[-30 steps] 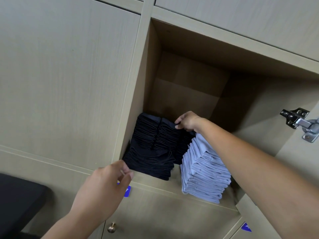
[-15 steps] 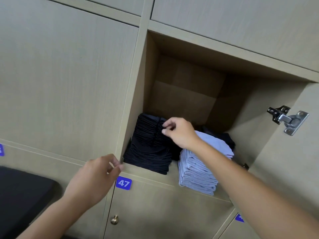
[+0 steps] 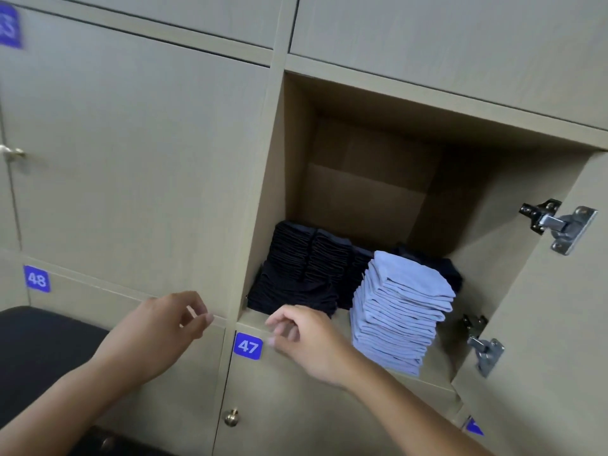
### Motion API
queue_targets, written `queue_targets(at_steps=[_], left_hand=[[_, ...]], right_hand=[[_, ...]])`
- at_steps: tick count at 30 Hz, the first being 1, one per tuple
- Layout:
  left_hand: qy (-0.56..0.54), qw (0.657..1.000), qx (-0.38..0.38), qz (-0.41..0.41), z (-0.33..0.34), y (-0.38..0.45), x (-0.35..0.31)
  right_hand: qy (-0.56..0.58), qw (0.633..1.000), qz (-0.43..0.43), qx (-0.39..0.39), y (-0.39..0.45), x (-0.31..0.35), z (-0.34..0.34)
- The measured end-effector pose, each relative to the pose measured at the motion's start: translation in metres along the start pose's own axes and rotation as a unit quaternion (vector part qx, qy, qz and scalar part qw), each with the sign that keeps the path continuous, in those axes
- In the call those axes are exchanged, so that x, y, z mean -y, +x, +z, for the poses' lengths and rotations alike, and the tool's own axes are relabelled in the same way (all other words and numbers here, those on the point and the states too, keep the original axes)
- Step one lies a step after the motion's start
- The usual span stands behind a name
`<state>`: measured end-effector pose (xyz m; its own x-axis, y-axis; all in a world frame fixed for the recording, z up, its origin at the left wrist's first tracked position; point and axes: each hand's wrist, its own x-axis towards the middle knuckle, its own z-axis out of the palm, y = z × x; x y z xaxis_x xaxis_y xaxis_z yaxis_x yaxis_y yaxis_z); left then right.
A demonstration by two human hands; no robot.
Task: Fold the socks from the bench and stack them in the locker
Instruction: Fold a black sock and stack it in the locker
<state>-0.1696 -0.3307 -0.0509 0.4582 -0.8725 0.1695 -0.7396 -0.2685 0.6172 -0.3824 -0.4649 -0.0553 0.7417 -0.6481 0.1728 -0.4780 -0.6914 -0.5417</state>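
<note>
Socks sit stacked in the locker (image 3: 329, 103): black stack (image 3: 296, 274), blue stack (image 3: 398, 311). Soft, light, floppy, so pinch at the fold. Your left hand (image 3: 154, 334) and right hand (image 3: 309, 343) hang loosely curled, holding nothing.

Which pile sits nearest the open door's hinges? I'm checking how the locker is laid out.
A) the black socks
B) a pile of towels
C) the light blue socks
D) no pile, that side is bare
C: the light blue socks stand at the right front of the locker, toward the hinges, while the black socks are stacked against the left wall.
</note>
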Motion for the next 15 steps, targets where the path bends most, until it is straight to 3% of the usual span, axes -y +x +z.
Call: queue_targets(at_steps=[8, 15], left_hand=[[0.005, 0.999, -0.006, -0.033, -0.019, -0.015, 0.015], [0.005, 0.997, 0.0, -0.077, -0.054, -0.039, 0.069]], right_hand=[[-0.008, 0.998, -0.047, 0.045, 0.009, 0.015, 0.027], [0.021, 0.993, -0.078, 0.09, 0.013, 0.043, 0.043]])
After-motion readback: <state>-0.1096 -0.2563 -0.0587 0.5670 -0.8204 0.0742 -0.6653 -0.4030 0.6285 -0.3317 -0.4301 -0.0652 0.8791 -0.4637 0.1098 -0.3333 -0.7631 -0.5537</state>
